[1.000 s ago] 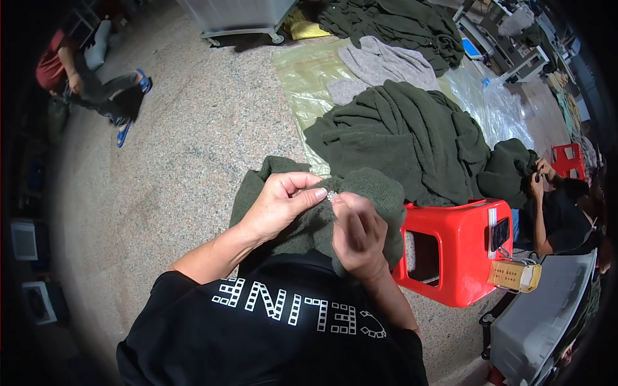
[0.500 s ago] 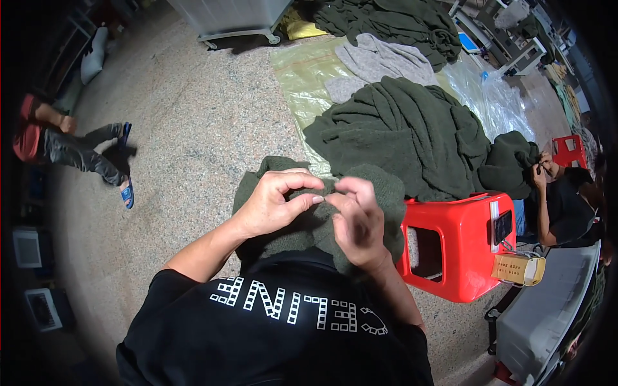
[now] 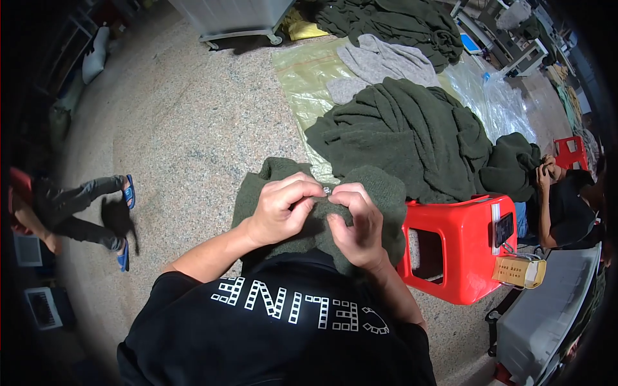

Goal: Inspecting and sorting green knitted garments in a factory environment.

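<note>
Over my lap lies a dark green knit garment, bunched under both hands. My left hand is closed, its thumb and index finger pinching the knit near the middle. Just opposite, my right hand has bent fingers, with the index fingertip against a tiny silvery-white piece between the two hands. That piece is too small to name, and whatever lies inside the right fingers is hidden.
A red plastic stool stands at my right, with a phone and a yellow box on its side. Green cloth is heaped ahead on plastic sheeting. One person sits right; another walks at left.
My right hand was blurred and higher; now it has steadied, and the silvery piece shows between my fingertips. The walking person at left has moved nearer. The seated person's hands have shifted slightly.
</note>
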A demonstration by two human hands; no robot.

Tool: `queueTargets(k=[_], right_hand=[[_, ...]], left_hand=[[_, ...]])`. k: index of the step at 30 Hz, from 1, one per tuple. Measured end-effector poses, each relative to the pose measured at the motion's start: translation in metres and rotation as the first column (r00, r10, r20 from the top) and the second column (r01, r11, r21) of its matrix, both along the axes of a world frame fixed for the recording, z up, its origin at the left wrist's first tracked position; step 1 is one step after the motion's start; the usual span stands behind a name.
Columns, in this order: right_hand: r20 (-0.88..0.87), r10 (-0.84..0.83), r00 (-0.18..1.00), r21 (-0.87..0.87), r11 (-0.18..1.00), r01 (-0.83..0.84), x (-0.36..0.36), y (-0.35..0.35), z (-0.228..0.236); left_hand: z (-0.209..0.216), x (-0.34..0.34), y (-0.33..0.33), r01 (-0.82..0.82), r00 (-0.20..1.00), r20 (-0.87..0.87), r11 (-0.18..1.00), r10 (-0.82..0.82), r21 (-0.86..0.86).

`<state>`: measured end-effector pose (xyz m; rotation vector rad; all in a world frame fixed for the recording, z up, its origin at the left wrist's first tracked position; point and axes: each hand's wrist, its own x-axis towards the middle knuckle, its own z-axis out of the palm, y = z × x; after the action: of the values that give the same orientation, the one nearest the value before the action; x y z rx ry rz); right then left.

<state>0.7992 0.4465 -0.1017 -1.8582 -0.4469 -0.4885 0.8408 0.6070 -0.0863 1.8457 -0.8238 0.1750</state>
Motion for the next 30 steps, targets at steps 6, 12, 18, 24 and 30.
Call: queueTargets(k=[6, 12, 18, 24, 30], right_hand=[[0.119, -0.189, 0.975, 0.007, 0.982, 0.190, 0.001, 0.007, -0.001], [0.084, -0.220, 0.972, -0.108, 0.968, 0.228, 0.006, -0.020, -0.001], [0.027, -0.249, 0.968, -0.131, 0.959, 0.250, 0.001, -0.019, -0.007], [-0.046, -0.309, 0.950, -0.119, 0.946, 0.302, 0.001, -0.025, -0.009], [-0.097, -0.385, 0.918, -0.126, 0.919, 0.372, 0.004, -0.028, -0.013]], left_hand=[[-0.004, -0.008, -0.011, -0.069, 0.983, 0.166, 0.995, 0.079, -0.066], [0.014, 0.012, 0.024, -0.017, 0.920, -0.374, 0.963, 0.120, 0.267], [0.011, 0.018, 0.041, -0.146, 0.424, -0.886, 0.952, -0.187, -0.271], [-0.002, 0.017, 0.044, -0.216, 0.090, -0.869, 0.842, -0.486, -0.494], [-0.019, 0.015, 0.047, -0.247, 0.117, -0.830, 0.793, -0.545, -0.556]])
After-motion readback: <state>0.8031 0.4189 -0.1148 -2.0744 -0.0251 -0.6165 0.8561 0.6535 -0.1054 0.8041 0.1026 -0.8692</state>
